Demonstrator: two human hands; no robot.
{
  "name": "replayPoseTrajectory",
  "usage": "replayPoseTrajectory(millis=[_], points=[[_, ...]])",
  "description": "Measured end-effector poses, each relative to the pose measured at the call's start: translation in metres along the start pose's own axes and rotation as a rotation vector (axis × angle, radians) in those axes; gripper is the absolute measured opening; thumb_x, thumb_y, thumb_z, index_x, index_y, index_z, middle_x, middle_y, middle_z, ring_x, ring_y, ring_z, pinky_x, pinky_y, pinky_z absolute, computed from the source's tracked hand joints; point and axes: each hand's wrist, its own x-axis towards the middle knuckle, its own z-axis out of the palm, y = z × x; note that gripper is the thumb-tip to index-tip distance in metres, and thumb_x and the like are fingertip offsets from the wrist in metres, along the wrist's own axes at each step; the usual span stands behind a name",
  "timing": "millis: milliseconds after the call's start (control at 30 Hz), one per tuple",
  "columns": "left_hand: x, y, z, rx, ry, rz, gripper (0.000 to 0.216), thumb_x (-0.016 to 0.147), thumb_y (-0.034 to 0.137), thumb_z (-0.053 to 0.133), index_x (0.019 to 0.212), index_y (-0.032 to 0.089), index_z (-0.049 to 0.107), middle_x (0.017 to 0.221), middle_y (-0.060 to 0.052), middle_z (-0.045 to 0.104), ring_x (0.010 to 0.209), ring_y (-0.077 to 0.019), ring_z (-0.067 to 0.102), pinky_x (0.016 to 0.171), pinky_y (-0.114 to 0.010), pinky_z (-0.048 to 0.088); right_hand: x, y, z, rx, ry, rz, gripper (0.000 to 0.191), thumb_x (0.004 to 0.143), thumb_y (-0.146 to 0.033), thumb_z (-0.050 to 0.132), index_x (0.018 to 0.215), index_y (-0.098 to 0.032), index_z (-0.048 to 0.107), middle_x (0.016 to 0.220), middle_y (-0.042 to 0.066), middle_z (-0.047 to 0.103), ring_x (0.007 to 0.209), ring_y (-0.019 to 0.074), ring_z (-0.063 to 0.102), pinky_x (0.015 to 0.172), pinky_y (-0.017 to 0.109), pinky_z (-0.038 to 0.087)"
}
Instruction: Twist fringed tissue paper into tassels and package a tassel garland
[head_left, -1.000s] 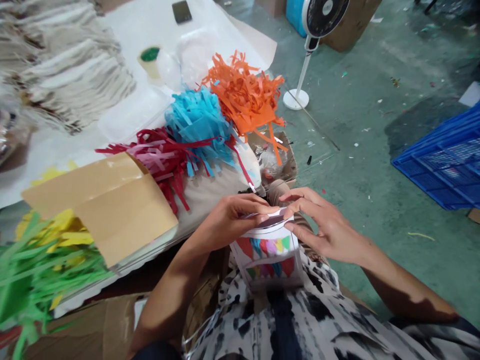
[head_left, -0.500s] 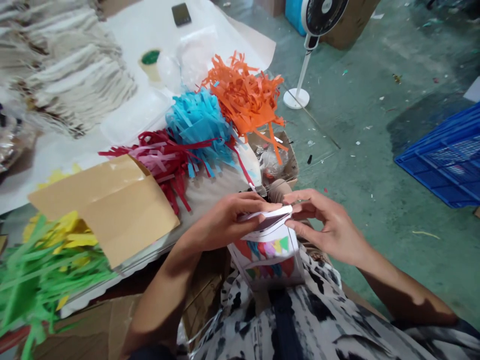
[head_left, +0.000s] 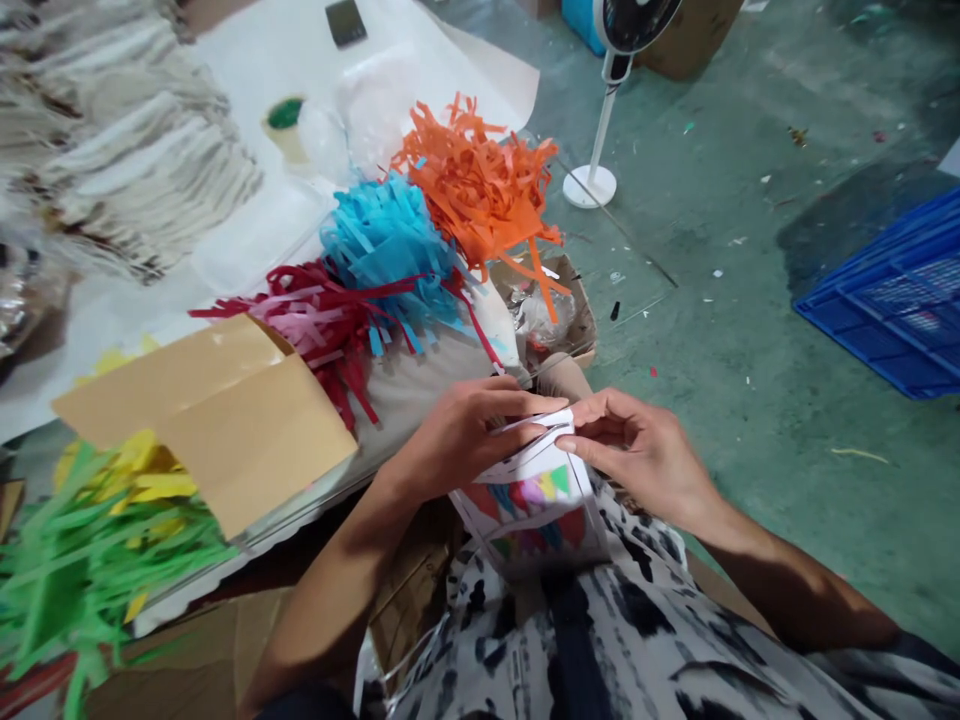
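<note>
Left hand point(head_left: 461, 435) and right hand point(head_left: 652, 455) are both clamping the upper end of a white packet point(head_left: 551, 500), close together but gripping different parts of it. On the left, the thumb is pressing the near side while the fingers are lying along the far side, which is probably steadying the whole top edge. On the right, thumb and forefinger are pinching the top corner, a finer hold that seems to be keeping the flap and the face lined up. Whether the mouth is fully shut cannot be told, as fingers are covering much of it.

The packet is tilting in front of the patterned clothing point(head_left: 637, 620), just beside the near edge of the bench point(head_left: 409, 385); its printed face is turning upward, so the hold is leaving the top edge in plain sight.

On the bench, orange strips point(head_left: 480, 190), blue strips point(head_left: 386, 240) and dark red and pink strips point(head_left: 319, 310) are lying bunched by colour, likely for easy telling apart. Brown paper point(head_left: 259, 445) is partly covering yellow strips point(head_left: 154, 475), with green strips point(head_left: 142, 560) spreading below.
</note>
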Motion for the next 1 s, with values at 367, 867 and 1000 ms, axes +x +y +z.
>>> replayPoseTrajectory(millis=[367,867,1000], points=[[0.004,-0.006,-0.005,-0.128,-0.065,-0.025,0.031,0.103,0.03,0.065,0.129,0.021,0.079,0.125,-0.009,0.081,0.114,-0.0212,0.076,0.096,-0.026,0.056,-0.003,-0.005,0.001,-0.001,-0.026,-0.04,0.02,0.094,-0.037,0.081,0.11,-0.024,0.08,0.105,0.003,0.082,0.093,0.0175,0.078,0.084,0.029,0.065],[-0.004,0.009,-0.007,-0.217,-0.101,-0.23,0.047,0.102,0.039,0.062,0.145,0.02,0.069,0.119,-0.002,0.079,0.104,-0.0211,0.072,0.087,-0.025,0.057,0.002,-0.004,0.002,0.051,0.001,-0.08,0.034,0.09,-0.035,0.086,0.12,-0.025,0.075,0.112,0.005,0.08,0.098,0.0198,0.079,0.089,0.034,0.067],[-0.005,0.003,-0.006,-0.288,-0.105,-0.233,0.049,0.102,0.042,0.063,0.144,0.016,0.07,0.126,-0.005,0.078,0.11,-0.0236,0.072,0.093,-0.027,0.057,0.0,0.001,0.001,-0.011,0.042,-0.141,0.029,0.091,-0.034,0.084,0.117,-0.026,0.073,0.115,0.005,0.076,0.099,0.019,0.077,0.085,0.032,0.067]])
